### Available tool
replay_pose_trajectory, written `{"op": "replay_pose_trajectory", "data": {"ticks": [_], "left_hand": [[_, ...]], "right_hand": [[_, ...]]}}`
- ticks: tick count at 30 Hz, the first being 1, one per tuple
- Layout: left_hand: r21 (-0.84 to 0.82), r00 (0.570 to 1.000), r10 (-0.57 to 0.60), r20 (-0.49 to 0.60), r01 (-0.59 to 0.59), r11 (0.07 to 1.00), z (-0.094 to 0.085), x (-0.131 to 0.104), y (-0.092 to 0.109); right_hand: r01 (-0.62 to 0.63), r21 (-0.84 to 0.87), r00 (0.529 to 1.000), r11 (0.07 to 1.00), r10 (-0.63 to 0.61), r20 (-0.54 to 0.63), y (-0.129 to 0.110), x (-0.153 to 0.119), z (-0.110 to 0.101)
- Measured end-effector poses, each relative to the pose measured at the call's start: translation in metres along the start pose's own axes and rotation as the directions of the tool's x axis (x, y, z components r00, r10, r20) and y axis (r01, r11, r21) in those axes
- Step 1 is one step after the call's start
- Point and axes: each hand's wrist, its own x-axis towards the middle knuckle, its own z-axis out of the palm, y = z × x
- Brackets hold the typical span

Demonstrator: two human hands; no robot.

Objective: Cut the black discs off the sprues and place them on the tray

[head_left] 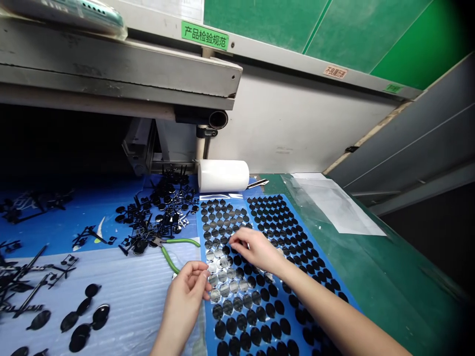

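Rows of round black pieces (254,316) lie on a blue sheet (240,200) under clear film. Over its middle rows is my right hand (256,249), fingertips pinched together; what they hold, if anything, is too small to tell. My left hand (189,287) rests at the sheet's left edge with curled fingers, and whether something is between them is hidden. Just above it lie green-handled pliers (180,241), their jaws at a heap of black plastic parts (163,207). Loose black discs (92,290) are scattered at the lower left.
A white roll (223,176) lies behind the blue sheet, with a dark slim tool (258,183) beside it. Papers in clear film (337,207) are on the green table (356,262) at right. A metal shelf (118,69) overhangs the back left. Black sprues (29,291) lie far left.
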Motion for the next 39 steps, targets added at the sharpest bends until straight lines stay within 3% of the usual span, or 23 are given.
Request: {"op": "replay_pose_trajectory", "data": {"ticks": [2,5,10,16,21,24,28,32,34,36,38,39], "left_hand": [[0.166,0.993,0.114,0.006,-0.113,0.980,0.002,0.005,0.000],[0.391,0.959,0.272,0.077,-0.279,0.877,0.011,0.014,0.003],[0.639,0.911,0.356,0.208,-0.402,0.656,0.024,0.022,0.006],[0.704,0.848,0.399,0.349,-0.518,0.486,0.019,0.023,0.005],[0.646,0.771,0.434,0.466,-0.632,0.429,0.010,0.015,0.013],[0.575,0.722,0.453,0.523,-0.691,0.437,0.007,0.009,0.016],[0.451,0.642,0.528,0.556,-0.767,0.456,0.013,0.000,0.006],[0.446,0.553,0.600,0.578,-0.830,0.335,0.028,-0.011,-0.011],[0.477,0.565,0.586,0.581,-0.820,0.318,0.034,-0.016,-0.015],[0.517,0.649,0.556,0.519,-0.756,0.400,0.034,-0.018,-0.016],[0.537,0.724,0.531,0.440,-0.686,0.490,0.025,-0.018,-0.015],[0.541,0.747,0.528,0.403,-0.660,0.520,0.017,-0.017,-0.016]], "right_hand": [[-0.008,0.003,1.000,1.000,0.008,0.025,0.002,-0.007,0.004],[-0.024,0.007,0.999,1.000,0.024,0.039,0.000,-0.015,0.011],[-0.036,0.042,0.997,0.998,0.034,0.063,-0.004,-0.024,0.018],[-0.052,0.168,0.995,0.984,0.038,0.087,-0.008,-0.025,0.017],[-0.056,0.349,0.969,0.936,-0.033,0.245,-0.011,-0.021,0.003],[-0.121,0.450,0.919,0.885,-0.071,0.388,-0.007,-0.019,-0.008],[-0.250,0.545,0.777,0.800,-0.170,0.606,0.002,-0.018,-0.011],[-0.332,0.566,0.648,0.755,-0.253,0.718,0.001,-0.019,-0.002],[-0.339,0.557,0.598,0.758,-0.284,0.750,-0.004,-0.020,0.001],[-0.317,0.541,0.572,0.779,-0.298,0.764,-0.009,-0.017,-0.002],[-0.273,0.513,0.610,0.814,-0.266,0.746,-0.007,-0.011,-0.009],[-0.248,0.492,0.662,0.834,-0.224,0.715,-0.003,-0.006,-0.013]]}}
